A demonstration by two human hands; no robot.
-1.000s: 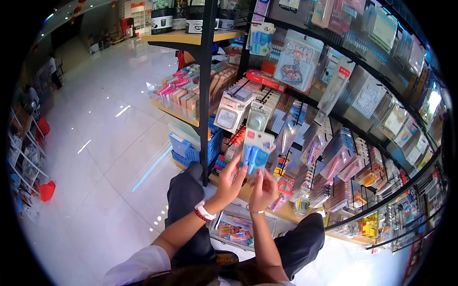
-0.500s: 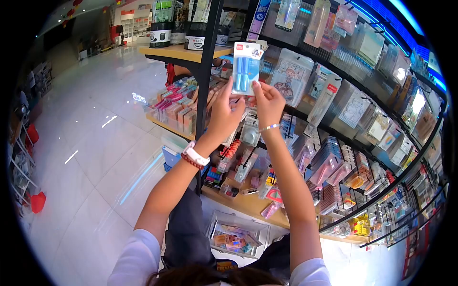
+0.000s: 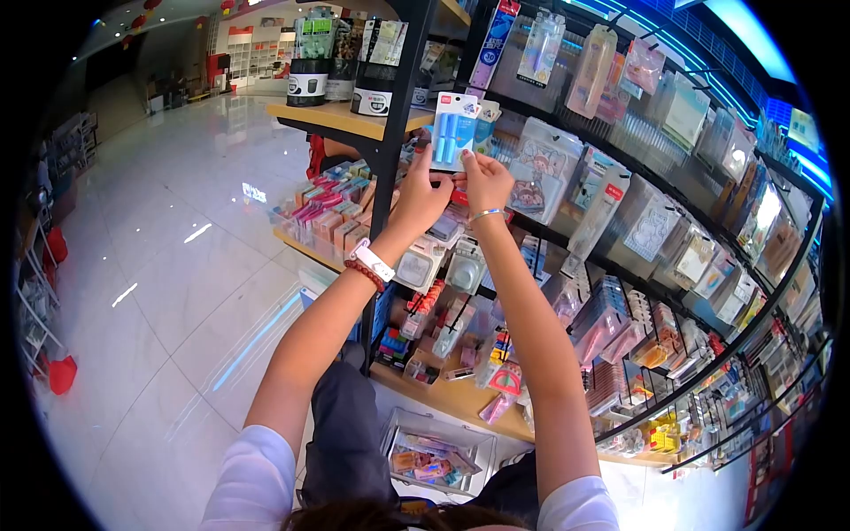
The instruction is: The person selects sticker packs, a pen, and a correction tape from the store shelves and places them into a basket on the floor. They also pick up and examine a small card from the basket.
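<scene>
A white-and-blue blister pack (image 3: 454, 133) with blue stick-shaped items inside is held upright in front of the rack. My left hand (image 3: 418, 199) pinches its lower left edge. My right hand (image 3: 488, 183) grips the lower right corner between thumb and fingers. Just behind the pack, a similar hanging pack (image 3: 486, 119) is partly hidden by it. To the right of my right hand hangs a clear pouch (image 3: 542, 170) with cartoon figures. Boxed goods (image 3: 419, 265) hang below my hands.
A black rack post (image 3: 389, 173) stands left of my hands, beside a wooden shelf (image 3: 354, 118) with dark tubs. Hooks of packaged stationery (image 3: 606, 305) fill the right. A basket (image 3: 438, 451) with several packets sits on the floor between my legs. Tiled floor (image 3: 177, 292) spreads left.
Both hands and the blister pack have shifted slightly down relative to the rack, showing more of the similar pack behind. The view has tilted a little. Both hands keep their hold.
</scene>
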